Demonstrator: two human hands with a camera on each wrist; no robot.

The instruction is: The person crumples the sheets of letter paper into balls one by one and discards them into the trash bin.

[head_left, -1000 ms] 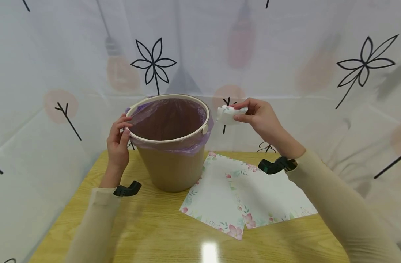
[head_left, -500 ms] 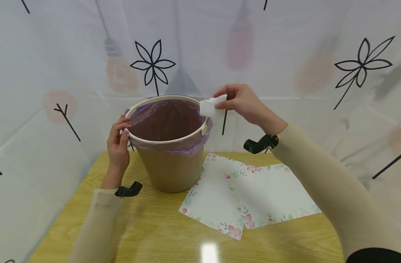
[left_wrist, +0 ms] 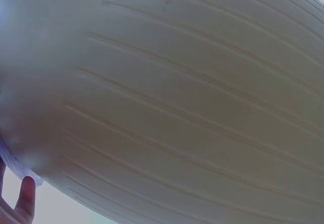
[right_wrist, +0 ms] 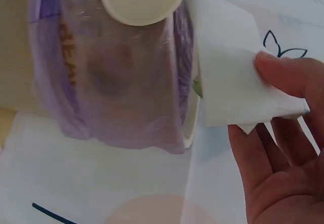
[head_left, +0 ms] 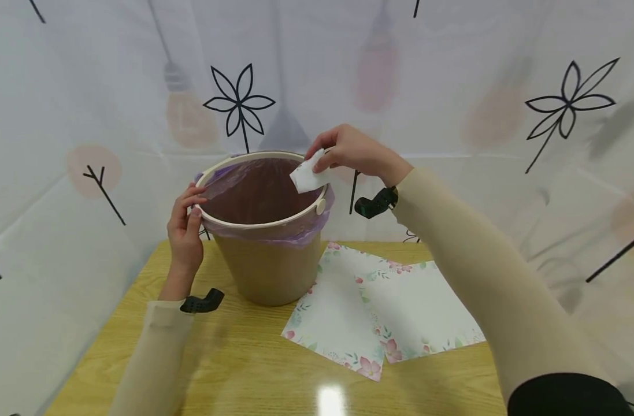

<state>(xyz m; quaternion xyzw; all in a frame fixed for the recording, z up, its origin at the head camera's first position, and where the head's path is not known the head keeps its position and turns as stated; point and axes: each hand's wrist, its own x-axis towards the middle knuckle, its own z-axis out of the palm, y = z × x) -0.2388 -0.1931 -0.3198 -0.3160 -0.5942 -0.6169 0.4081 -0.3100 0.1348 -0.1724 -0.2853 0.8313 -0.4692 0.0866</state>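
A brown trash can [head_left: 267,266] with a cream rim and a purple bag lining [head_left: 290,236] stands upright on the table. At its left side my left hand [head_left: 185,240] grips the rim, fingers over the top edge and thumb on the outside. Its ribbed wall fills most of the left wrist view. My right hand [head_left: 355,151] pinches a small piece of folded white paper [head_left: 307,176] between thumb and fingers, above the right part of the rim. In the right wrist view the folded paper [right_wrist: 230,62] overlaps the rim's edge, and a bit of green print shows on it.
Two white sheets with floral borders lie on the wooden table right of the can: a left sheet [head_left: 337,312] and a right sheet [head_left: 426,312]. A patterned white curtain [head_left: 441,69] hangs behind. Black wrist devices [head_left: 202,301] sit on both wrists.
My right hand has moved left with the folded paper, from beside the can to over its right rim. My left hand stays on the rim.
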